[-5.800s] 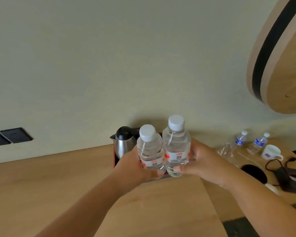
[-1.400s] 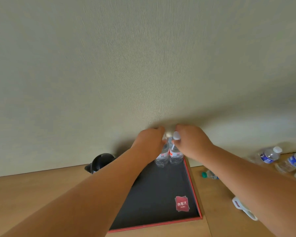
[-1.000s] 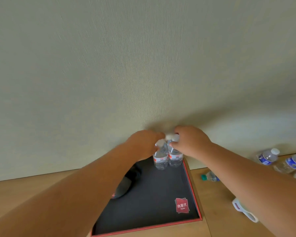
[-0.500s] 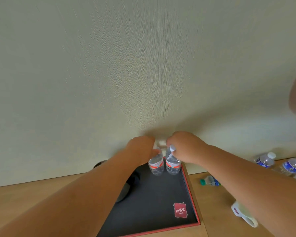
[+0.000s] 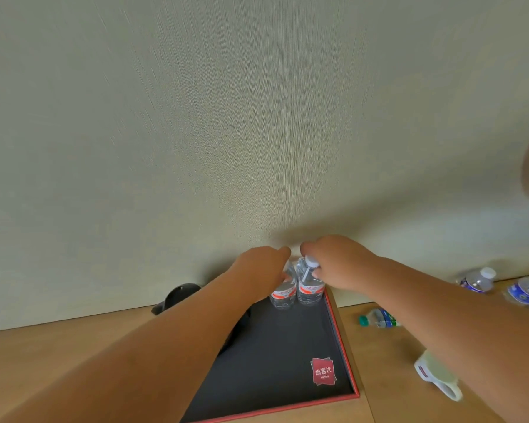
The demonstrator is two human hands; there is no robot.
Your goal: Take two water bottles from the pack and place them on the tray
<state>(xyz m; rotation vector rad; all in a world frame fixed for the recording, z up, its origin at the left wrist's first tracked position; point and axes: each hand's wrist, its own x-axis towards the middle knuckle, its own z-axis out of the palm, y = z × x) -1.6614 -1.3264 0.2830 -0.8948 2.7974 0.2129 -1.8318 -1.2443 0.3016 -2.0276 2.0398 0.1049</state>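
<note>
Two clear water bottles with red-and-white labels stand side by side in the far right corner of the black tray (image 5: 342,355), which has a red rim. My left hand (image 5: 261,267) grips the top of the left bottle (image 5: 283,296) and hides its cap. My right hand (image 5: 333,257) holds the neck of the right bottle (image 5: 309,293), whose white cap shows between my fingers. Both bottles rest upright on the tray floor, close to the wall.
A black kettle lid (image 5: 177,296) shows behind my left forearm. On the wooden desk to the right lie a green-capped bottle (image 5: 377,319), a white mug (image 5: 439,378) and two blue-labelled bottles (image 5: 478,280). The wall is right behind the tray.
The two bottles went from held in the air to standing on the tray's far corner. Over the last second my hands stay on their tops with only small shifts.
</note>
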